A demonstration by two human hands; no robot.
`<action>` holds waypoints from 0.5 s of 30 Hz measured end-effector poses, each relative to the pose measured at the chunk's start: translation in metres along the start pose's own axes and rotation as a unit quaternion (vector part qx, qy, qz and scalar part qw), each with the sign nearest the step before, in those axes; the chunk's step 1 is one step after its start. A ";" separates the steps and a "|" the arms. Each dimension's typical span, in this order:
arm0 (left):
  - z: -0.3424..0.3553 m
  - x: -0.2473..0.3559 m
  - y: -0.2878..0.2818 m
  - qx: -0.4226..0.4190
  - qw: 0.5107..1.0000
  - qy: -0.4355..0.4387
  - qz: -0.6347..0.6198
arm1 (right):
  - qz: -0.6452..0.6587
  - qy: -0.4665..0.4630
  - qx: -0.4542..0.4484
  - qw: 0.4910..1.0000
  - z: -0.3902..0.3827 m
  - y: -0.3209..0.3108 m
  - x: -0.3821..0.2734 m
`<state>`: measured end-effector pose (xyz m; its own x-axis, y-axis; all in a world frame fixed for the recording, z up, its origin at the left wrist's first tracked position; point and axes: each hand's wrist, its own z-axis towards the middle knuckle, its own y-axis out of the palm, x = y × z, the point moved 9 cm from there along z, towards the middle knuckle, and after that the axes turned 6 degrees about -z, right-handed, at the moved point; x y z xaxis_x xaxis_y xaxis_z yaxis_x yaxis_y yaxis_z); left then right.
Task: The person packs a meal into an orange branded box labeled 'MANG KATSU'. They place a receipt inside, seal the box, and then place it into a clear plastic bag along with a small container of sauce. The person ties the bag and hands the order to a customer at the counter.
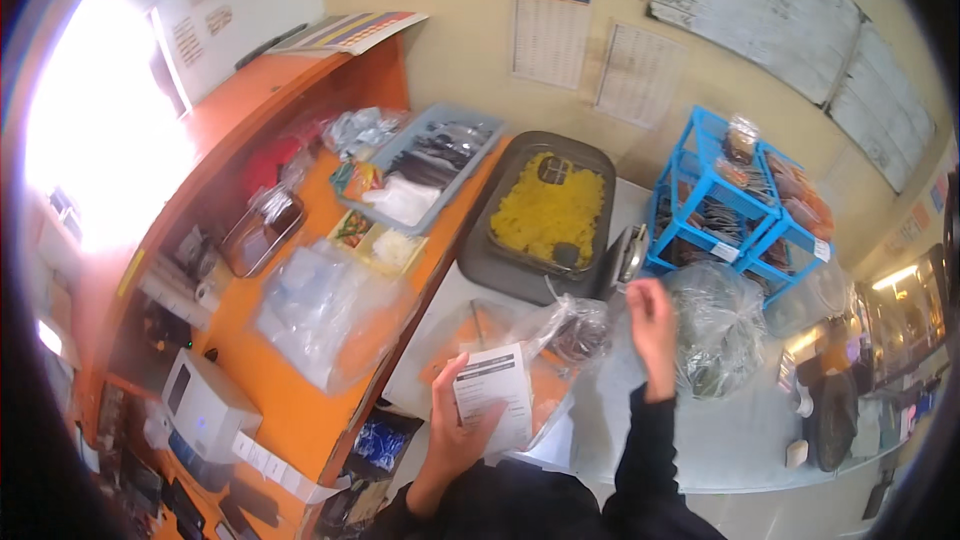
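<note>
A white printed receipt (490, 380) is pinched in my left hand (462, 432), with the thumb across its face. Behind and beside the receipt lies a clear plastic bag (548, 402) with orange showing through it, its contents blurred. A dark, wrapped round item (583, 328) sits by the bag's upper end. My right hand (652, 330) is raised over the counter, right of that item, fingers extended and nothing visible in them. Close to its fingertips, a metal-edged object (630, 252) leans beside the dark tray (480, 240) of yellow rice (550, 208).
On the right stand blue racks (700, 215) with packets and a knotted clear bag (715, 325). At the left, an orange desk (290, 380) carries a grey bin (487, 130) of wrapped cutlery, clear bags (320, 310) and a white printer (210, 402). A metal counter (630, 440) spans the front.
</note>
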<state>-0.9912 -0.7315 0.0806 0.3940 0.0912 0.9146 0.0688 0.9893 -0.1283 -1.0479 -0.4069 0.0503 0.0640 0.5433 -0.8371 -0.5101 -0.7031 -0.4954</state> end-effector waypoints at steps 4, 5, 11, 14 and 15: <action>-0.006 -0.021 -0.013 0.018 0.997 -0.015 -0.073 | 0.253 -0.119 -0.284 0.917 -0.079 -0.001 -0.180; -0.003 -0.021 -0.013 0.015 0.997 -0.011 -0.073 | 0.286 -0.136 -0.398 0.861 -0.099 0.010 -0.207; -0.009 -0.025 -0.020 0.036 0.996 0.002 -0.085 | 0.101 -0.180 -0.407 0.890 -0.091 0.112 -0.205; -0.019 -0.024 -0.023 0.061 0.998 -0.011 -0.029 | 0.166 -0.119 -0.446 0.871 -0.089 0.157 -0.173; -0.024 -0.024 -0.023 0.072 0.997 -0.019 -0.003 | 0.147 -0.133 -0.456 0.867 -0.088 0.166 -0.171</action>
<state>-0.9801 -0.7590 0.0525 0.3595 0.0862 0.9291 -0.0614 0.9958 -0.0687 -1.0677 -0.6567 0.0906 -0.2161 0.2800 -0.9354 0.4287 -0.8335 -0.3485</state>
